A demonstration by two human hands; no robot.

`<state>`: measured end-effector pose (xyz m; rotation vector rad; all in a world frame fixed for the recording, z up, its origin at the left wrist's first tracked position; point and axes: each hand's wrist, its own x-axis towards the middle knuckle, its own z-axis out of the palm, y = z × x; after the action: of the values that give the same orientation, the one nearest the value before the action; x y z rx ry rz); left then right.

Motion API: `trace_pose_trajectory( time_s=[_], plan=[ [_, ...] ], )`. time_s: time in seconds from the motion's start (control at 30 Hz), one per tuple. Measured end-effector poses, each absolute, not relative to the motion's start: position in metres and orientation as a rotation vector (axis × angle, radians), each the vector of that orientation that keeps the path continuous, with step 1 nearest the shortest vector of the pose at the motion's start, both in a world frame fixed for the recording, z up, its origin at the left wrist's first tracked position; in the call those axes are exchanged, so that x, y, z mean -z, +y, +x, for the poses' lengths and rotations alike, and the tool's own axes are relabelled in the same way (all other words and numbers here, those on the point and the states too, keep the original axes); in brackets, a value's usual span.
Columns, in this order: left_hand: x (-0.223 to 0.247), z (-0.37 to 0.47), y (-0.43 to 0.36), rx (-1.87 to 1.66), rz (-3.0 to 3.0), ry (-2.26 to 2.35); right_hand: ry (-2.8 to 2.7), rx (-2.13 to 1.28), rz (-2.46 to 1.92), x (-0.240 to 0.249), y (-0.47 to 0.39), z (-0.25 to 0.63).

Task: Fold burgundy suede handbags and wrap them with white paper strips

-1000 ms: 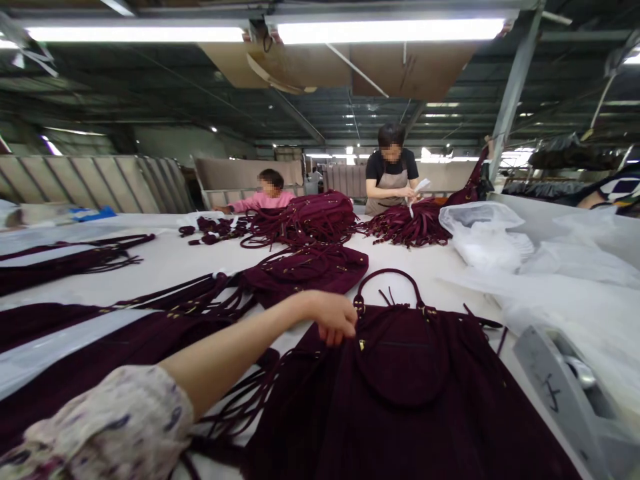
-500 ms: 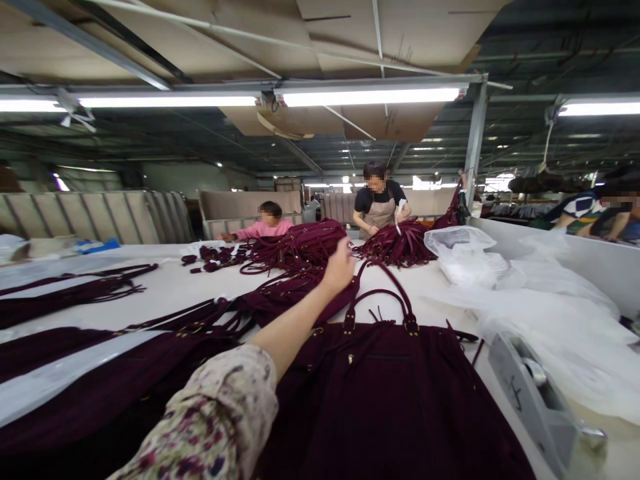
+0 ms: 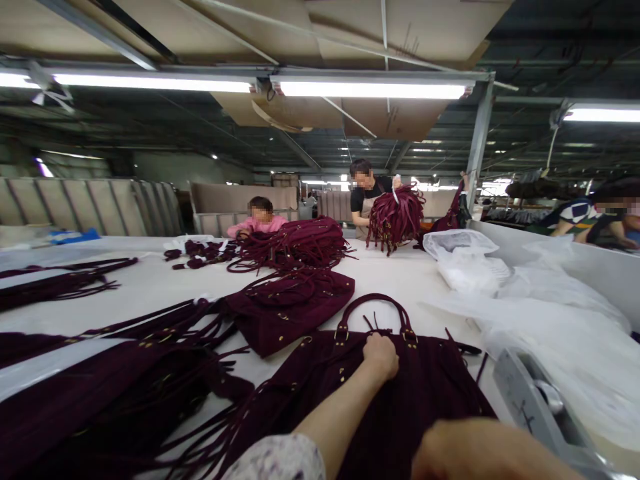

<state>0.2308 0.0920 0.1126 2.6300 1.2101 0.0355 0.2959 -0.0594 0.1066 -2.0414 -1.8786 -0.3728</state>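
On the white surface [image 3: 155,287], right in front of the person: near bag [image 3: 430,383], dark maroon, laid out with its handle [image 3: 375,298] standing up past the top edge. Straps trail loose off its left side.

Status, my read: near bag spread out, no white strip on the part I can see. Stack of maroon pieces [image 3: 115,400] to its left does have a white strip [image 3: 55,367] across it, so that lot looks further along. Rest of the near bag's prep looks undone.

Left hand [image 3: 381,357]: on the near bag just below its top edge, between the handle ends. Fingers curled in, touching the bag; pinching cloth or only resting, can't tell from here. Right hand [image 3: 490,450]: blurred, low over the near bag's right side, fingers not visible, so no call on its grip.

Further out: second bag [image 3: 285,313] behind, then a big maroon pile [image 3: 300,237]. Grey dispenser [image 3: 543,400] and plastic sheeting [image 3: 565,333] to the right. Across the surface, a co-worker in an apron [image 3: 369,205] holds up a strap bundle [image 3: 397,213]; another person in pink [image 3: 270,227] sits by the pile.
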Motion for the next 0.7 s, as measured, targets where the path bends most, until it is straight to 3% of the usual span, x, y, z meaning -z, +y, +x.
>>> trace_pose_trajectory(
  time_s=[0.13,0.27,0.47,0.7],
  plan=[
    [-0.095,0.245,0.094,-0.118,2.692,1.365,-1.685,0.135,-2.186,-0.122,0.025,0.358],
    [-0.087,0.247,0.117,-0.080,2.706,1.464,-1.423,-0.081,-2.278,-0.093,0.075,0.389],
    [-0.079,0.268,0.156,-0.040,2.645,1.564,-1.166,-0.309,-2.167,-0.028,0.088,0.404],
    [-0.075,0.304,0.178,-0.093,2.408,1.710,-1.044,-0.528,-1.765,-0.015,0.099,0.431]
  ],
)
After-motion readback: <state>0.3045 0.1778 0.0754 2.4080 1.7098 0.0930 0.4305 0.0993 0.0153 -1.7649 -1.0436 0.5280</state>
